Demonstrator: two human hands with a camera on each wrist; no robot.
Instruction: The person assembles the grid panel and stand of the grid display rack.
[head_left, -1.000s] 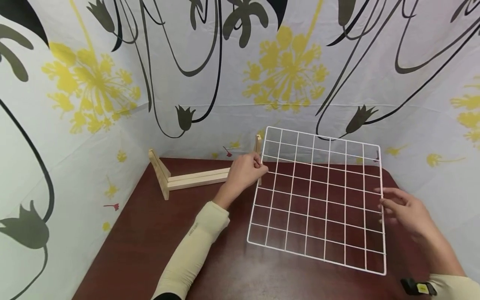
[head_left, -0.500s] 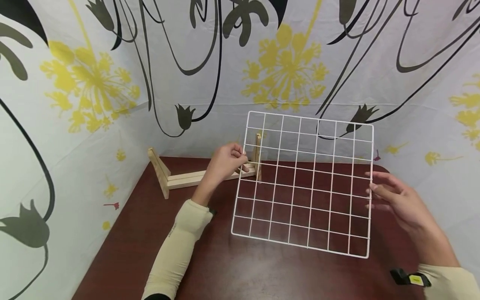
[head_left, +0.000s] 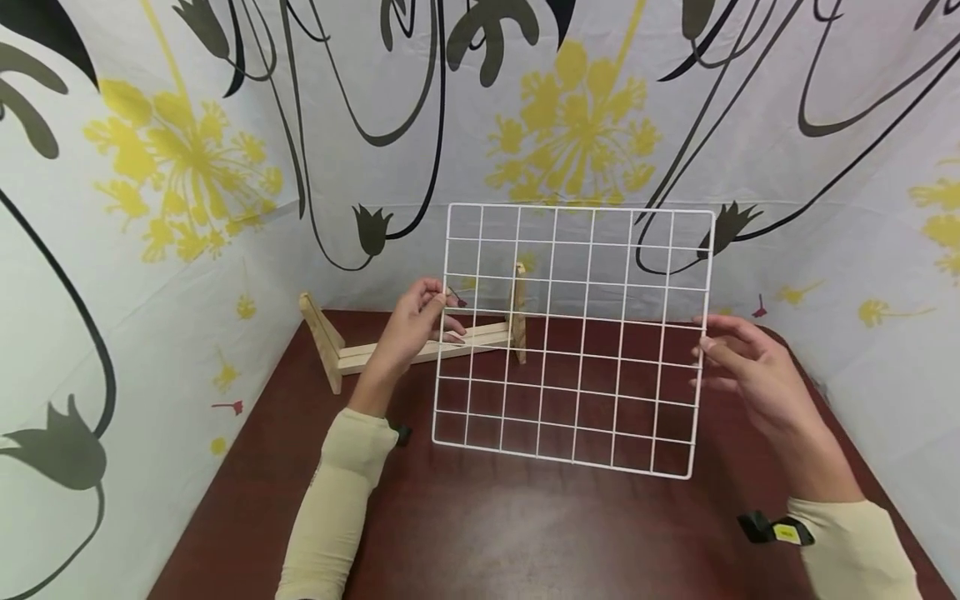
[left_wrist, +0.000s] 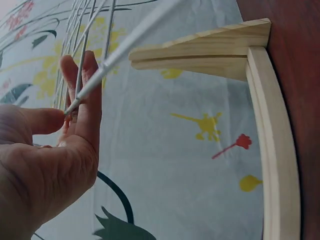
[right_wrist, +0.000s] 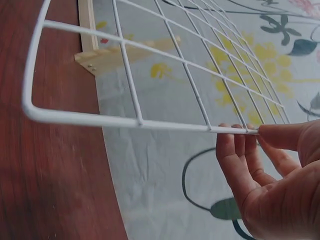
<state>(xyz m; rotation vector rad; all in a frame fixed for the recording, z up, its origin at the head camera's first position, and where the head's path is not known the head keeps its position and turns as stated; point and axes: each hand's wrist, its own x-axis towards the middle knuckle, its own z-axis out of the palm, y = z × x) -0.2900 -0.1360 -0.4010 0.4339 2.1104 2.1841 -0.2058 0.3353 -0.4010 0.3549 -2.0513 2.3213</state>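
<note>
Lining up white wire grid (head_left: 585,318) looks like the current step; it's raised, in front and right of grooved wooden stand (head_left: 424,355). Left hand (head_left: 411,325) and right hand (head_left: 757,371) pinch opposite edges. Next move likely calls for squaring it up. Rectangular, rounded corners, slightly tilted.

A white wire grid (head_left: 585,317), gripped by left hand (head_left: 412,325) and right hand (head_left: 750,367), is blocking the space over the middle of the tabletop (head_left: 517,533). Free room is stretching toward the near edge between the left sleeve (head_left: 333,500) and right sleeve (head_left: 858,550); another strip is running between the left sleeve and left edge. A wooden stand (head_left: 423,352) is barring the far-left corner; patterned fabric (head_left: 465,175) is walling off the far edge.
</note>
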